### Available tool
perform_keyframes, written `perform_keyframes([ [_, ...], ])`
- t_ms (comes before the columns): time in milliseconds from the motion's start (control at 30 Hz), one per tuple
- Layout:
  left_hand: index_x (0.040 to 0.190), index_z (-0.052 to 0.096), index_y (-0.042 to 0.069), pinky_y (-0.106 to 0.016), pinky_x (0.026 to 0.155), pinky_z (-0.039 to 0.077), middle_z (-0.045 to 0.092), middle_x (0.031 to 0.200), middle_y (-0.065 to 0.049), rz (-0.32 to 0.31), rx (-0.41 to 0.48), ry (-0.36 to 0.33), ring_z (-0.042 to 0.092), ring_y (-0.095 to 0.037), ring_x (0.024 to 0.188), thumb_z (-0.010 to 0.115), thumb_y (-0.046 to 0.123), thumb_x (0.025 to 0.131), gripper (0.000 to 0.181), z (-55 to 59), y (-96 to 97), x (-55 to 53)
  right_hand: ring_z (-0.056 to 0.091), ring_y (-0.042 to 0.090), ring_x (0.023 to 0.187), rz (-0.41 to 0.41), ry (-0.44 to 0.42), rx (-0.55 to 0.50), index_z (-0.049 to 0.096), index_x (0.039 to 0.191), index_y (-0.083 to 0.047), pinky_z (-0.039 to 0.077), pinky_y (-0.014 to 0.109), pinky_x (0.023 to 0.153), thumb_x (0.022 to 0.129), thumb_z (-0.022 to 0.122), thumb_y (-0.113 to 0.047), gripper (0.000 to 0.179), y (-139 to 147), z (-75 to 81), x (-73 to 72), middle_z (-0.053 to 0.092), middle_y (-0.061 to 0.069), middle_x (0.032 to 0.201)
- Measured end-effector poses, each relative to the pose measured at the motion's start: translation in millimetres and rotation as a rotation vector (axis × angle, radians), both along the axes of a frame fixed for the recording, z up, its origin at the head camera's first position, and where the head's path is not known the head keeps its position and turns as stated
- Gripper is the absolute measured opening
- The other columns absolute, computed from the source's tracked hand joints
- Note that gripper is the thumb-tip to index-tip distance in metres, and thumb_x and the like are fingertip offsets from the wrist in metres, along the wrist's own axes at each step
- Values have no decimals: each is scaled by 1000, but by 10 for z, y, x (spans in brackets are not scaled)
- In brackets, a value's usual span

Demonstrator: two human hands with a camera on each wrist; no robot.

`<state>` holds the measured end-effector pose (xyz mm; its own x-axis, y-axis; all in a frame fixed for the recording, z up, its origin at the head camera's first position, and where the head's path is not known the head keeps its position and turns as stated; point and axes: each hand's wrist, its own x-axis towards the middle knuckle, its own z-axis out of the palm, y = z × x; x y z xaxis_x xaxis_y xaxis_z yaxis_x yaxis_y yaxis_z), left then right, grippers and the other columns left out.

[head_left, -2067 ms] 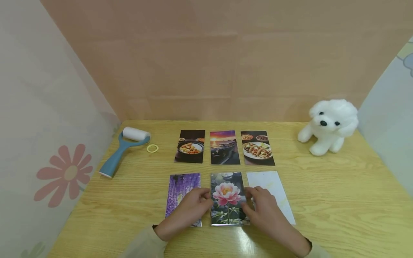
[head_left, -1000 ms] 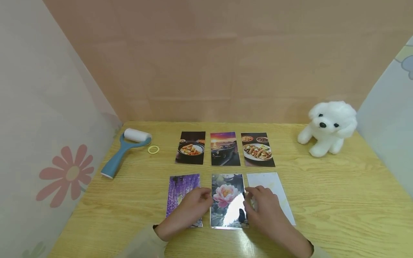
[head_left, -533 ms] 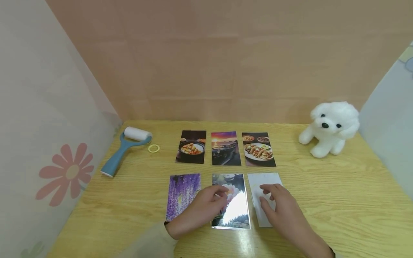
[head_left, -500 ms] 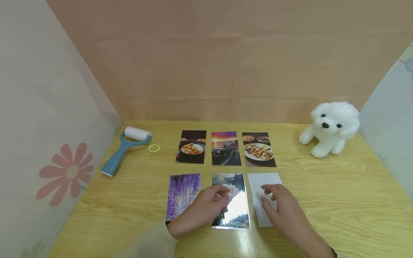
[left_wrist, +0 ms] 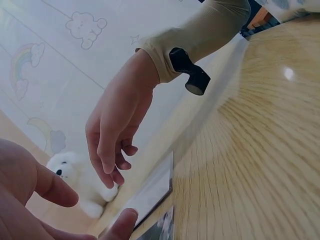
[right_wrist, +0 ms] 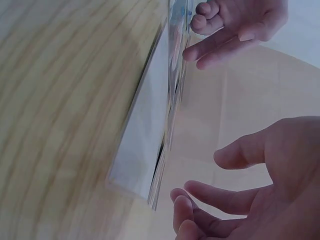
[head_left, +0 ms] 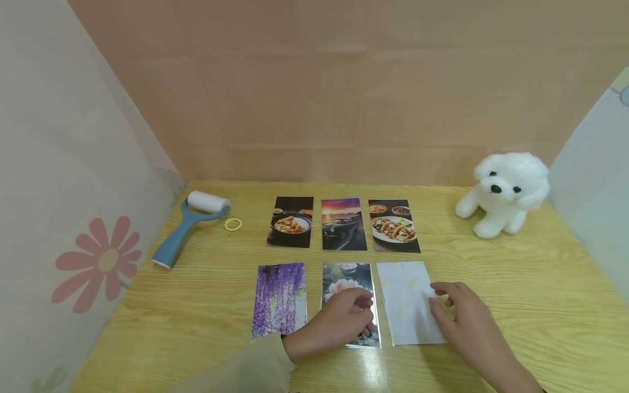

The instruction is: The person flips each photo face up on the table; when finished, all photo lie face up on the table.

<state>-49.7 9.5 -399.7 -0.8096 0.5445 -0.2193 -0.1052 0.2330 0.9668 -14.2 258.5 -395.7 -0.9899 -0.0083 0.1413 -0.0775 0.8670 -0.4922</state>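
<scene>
In the head view my left hand (head_left: 341, 322) hovers over the pink peony card (head_left: 339, 273), its fingers loosely bent and holding nothing; it covers much of the picture. To its right lies a white card (head_left: 408, 300) with faint yellow marks. My right hand (head_left: 467, 319) is at that card's right edge, thumb and fingers apart with nothing between them. The right wrist view shows the white card (right_wrist: 142, 130) flat on the table, below the fingers of my right hand (right_wrist: 270, 185). A purple wisteria-like card (head_left: 280, 297) lies left of the peony card.
Behind the front row lie a rice-dish card (head_left: 291, 222), a sunset car card (head_left: 344, 225) and a taco card (head_left: 395, 226). A blue-handled lint roller (head_left: 182, 234) and yellow ring (head_left: 233, 224) sit left. A white plush dog (head_left: 506, 196) sits back right.
Both hands have left the sides of the peony card and shifted right: the left now over that card, the right across to the white card's far edge. The white card is now largely uncovered.
</scene>
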Motion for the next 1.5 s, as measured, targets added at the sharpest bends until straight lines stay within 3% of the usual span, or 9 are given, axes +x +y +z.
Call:
perform_keyframes([
  [200,142,51,-5,-25,73,53,65,119,-6,-6,-20,-46,69,-14,76,52,9,94,50,50,110,-20,59,26,85,6,-69,27,68,114,9,49,45,68,96,67,-14,30,89,-38,4,64,19,104],
  [367,142,51,-3,-25,66,47,70,98,-1,21,-79,-58,69,-12,74,55,11,93,51,91,166,-45,61,32,90,24,-78,42,67,115,11,50,54,77,95,68,-16,34,108,-98,26,64,20,104],
  [500,145,48,-2,-26,61,46,67,112,-5,52,-83,-86,69,-14,73,56,11,92,55,116,203,-40,62,39,97,34,-76,29,65,118,12,49,59,83,95,69,-16,37,101,-137,35,64,20,106],
  [633,148,44,-1,-27,61,48,62,127,-13,74,-78,-116,70,-16,74,56,13,91,59,145,231,-37,62,37,95,38,-69,27,65,119,13,50,57,82,94,69,-16,38,87,-158,36,64,19,104],
  [733,149,42,0,-29,68,52,59,133,-15,74,-83,-123,70,-17,75,57,14,91,62,163,251,-36,62,35,93,39,-67,30,65,118,13,50,55,81,93,70,-16,38,78,-167,34,63,18,102],
  [1133,155,33,1,-34,77,52,56,137,-15,61,-83,-155,68,-18,74,58,17,92,70,186,307,-36,61,37,96,26,-96,44,66,116,15,49,56,84,92,72,-15,39,74,-167,24,60,22,105],
  [1400,151,38,3,-40,90,50,56,134,-14,111,-78,-182,66,-18,67,61,15,88,68,182,367,-6,61,37,94,14,-96,39,65,115,16,50,55,81,92,73,-14,39,80,-188,34,60,24,105],
  [1500,151,36,3,-37,80,50,53,137,-15,114,-53,-212,66,-19,69,60,14,88,68,177,380,4,61,35,92,8,-88,42,65,115,16,51,54,79,91,74,-13,39,82,-200,50,60,23,105],
])
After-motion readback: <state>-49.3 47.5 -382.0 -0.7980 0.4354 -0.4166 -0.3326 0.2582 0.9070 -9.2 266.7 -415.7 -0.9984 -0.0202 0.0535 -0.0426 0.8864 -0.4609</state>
